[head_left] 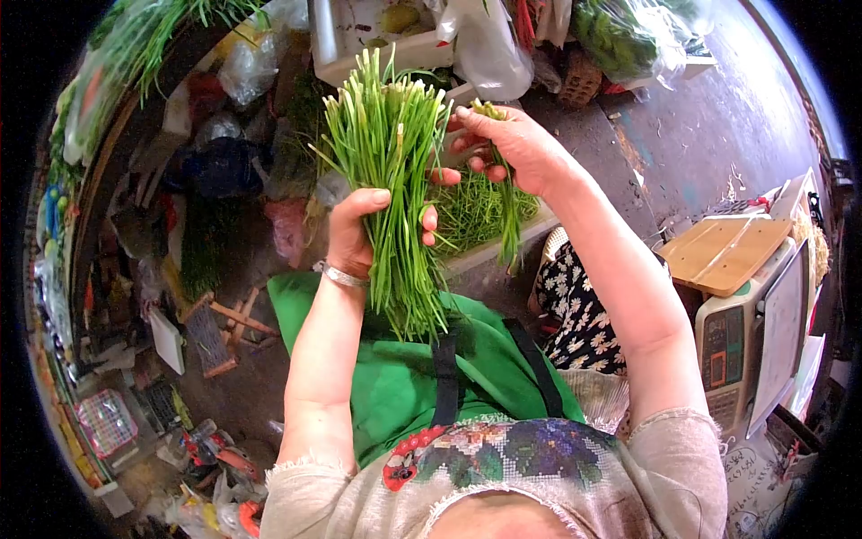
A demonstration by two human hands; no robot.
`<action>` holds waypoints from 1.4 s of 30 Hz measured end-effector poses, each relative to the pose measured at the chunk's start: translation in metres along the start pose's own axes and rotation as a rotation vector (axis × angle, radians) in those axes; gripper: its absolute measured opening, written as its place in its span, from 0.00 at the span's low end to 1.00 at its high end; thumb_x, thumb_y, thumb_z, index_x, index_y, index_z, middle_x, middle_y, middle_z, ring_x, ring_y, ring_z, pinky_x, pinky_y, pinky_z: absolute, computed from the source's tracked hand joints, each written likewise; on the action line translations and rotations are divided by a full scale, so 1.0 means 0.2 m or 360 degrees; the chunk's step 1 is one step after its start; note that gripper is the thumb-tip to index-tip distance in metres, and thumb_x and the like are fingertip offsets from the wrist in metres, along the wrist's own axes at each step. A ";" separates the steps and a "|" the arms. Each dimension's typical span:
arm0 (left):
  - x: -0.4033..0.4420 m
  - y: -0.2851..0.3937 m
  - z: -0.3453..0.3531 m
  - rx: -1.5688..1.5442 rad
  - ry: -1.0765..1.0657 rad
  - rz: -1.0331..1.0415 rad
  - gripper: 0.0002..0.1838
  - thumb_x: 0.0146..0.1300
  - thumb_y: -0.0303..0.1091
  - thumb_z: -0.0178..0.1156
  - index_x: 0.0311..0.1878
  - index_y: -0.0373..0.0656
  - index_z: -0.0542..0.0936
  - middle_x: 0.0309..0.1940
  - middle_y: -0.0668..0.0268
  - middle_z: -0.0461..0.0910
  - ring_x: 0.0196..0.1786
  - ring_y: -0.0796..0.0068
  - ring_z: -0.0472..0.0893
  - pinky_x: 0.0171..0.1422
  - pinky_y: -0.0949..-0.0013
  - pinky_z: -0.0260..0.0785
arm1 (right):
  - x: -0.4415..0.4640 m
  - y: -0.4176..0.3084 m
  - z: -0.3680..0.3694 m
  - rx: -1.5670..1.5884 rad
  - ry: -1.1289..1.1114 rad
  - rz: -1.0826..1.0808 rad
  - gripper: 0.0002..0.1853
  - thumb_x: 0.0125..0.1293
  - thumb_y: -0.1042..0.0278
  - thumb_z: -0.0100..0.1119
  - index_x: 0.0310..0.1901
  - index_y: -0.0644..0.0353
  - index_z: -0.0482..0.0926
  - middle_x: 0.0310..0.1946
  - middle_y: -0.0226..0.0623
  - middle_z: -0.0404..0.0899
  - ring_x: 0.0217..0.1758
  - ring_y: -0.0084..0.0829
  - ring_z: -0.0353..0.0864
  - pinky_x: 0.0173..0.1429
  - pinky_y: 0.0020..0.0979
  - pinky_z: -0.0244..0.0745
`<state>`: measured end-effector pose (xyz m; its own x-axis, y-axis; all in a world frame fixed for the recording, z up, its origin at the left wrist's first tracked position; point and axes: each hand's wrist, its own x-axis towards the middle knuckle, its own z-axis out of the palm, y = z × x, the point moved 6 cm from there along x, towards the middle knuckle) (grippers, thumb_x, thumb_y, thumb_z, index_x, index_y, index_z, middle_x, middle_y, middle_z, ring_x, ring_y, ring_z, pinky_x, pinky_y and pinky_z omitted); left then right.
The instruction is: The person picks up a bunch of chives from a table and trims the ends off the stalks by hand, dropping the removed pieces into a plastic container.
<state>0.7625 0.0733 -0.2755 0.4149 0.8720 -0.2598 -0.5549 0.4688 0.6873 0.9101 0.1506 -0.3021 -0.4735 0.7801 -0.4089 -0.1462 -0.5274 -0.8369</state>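
A thick bunch of garlic chives (395,198) stands upright in my left hand (353,226), pale cut ends at the top and leaf tips hanging toward my lap. My left thumb and fingers wrap round its middle. My right hand (519,154), just right of the bunch's upper part, is closed on a few limp green strands (509,225) that dangle below it. Beneath both hands is a light-coloured box (480,259) with loose green pieces (471,211) in it. A green apron (359,377) with dark straps covers my lap.
A scale (725,355) with a wooden board (725,254) on top stands at the right. Ahead are a white crate (386,56) and bagged greens (620,40). More greens (166,40) lie at upper left. A small wooden stool (211,337) is on the floor at left.
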 end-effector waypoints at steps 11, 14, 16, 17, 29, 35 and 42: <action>0.01 -0.07 -0.05 0.0057 0.0088 -0.0057 0.30 0.56 0.38 0.60 0.62 0.37 0.67 0.47 0.49 0.77 0.31 0.69 0.79 0.35 0.65 0.79 | -0.05 -0.01 0.12 0.0123 -0.0140 -0.0187 0.13 0.60 0.63 0.66 0.42 0.60 0.79 0.28 0.28 0.80 0.25 0.19 0.74 0.25 0.25 0.68; 0.02 -0.08 -0.04 0.0101 0.0156 -0.0049 0.28 0.54 0.32 0.63 0.59 0.37 0.69 0.44 0.52 0.79 0.31 0.71 0.80 0.35 0.65 0.79 | -0.03 0.02 0.11 0.0105 -0.0019 -0.0370 0.13 0.60 0.67 0.63 0.45 0.64 0.79 0.35 0.33 0.82 0.34 0.23 0.78 0.37 0.27 0.74; 0.03 -0.08 -0.04 0.0241 0.0172 -0.0055 0.27 0.53 0.30 0.64 0.58 0.37 0.70 0.44 0.53 0.80 0.31 0.71 0.79 0.35 0.65 0.79 | -0.01 0.03 0.09 -0.0038 0.0116 -0.0489 0.14 0.60 0.69 0.62 0.46 0.66 0.78 0.38 0.35 0.83 0.39 0.25 0.80 0.44 0.28 0.75; 0.03 -0.09 -0.04 0.0380 0.0188 -0.0061 0.27 0.52 0.29 0.65 0.57 0.37 0.71 0.44 0.54 0.80 0.30 0.72 0.79 0.35 0.65 0.79 | 0.00 0.03 0.09 -0.0107 0.0146 -0.0551 0.14 0.60 0.69 0.62 0.46 0.66 0.78 0.38 0.35 0.83 0.39 0.24 0.79 0.45 0.28 0.75; 0.01 0.06 -0.17 0.0303 0.0634 0.0390 0.18 0.54 0.21 0.62 0.50 0.38 0.74 0.35 0.63 0.79 0.26 0.72 0.80 0.28 0.71 0.77 | -0.04 -0.02 0.07 0.0158 0.0144 -0.0284 0.07 0.59 0.70 0.67 0.32 0.57 0.77 0.18 0.19 0.70 0.15 0.11 0.62 0.17 0.17 0.51; -0.01 0.07 -0.19 0.0281 0.0736 0.0410 0.16 0.53 0.19 0.62 0.46 0.38 0.75 0.32 0.62 0.79 0.24 0.71 0.80 0.27 0.71 0.77 | -0.02 -0.07 -0.02 0.0263 0.0203 -0.0408 0.07 0.58 0.70 0.67 0.36 0.58 0.78 0.23 0.22 0.73 0.15 0.12 0.62 0.16 0.16 0.47; -0.02 0.08 -0.18 0.0478 0.0794 0.0493 0.15 0.53 0.23 0.62 0.45 0.36 0.75 0.32 0.63 0.80 0.26 0.70 0.80 0.28 0.69 0.76 | -0.07 -0.22 -0.14 0.0074 0.0482 -0.0760 0.06 0.60 0.67 0.65 0.36 0.58 0.81 0.26 0.23 0.78 0.26 0.14 0.73 0.30 0.19 0.67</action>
<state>0.7254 0.0818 -0.2873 -0.1555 0.9549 -0.2530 -0.3395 0.1889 0.9215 0.9484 0.1725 -0.2697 -0.0761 0.9938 -0.0809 -0.3242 -0.1014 -0.9405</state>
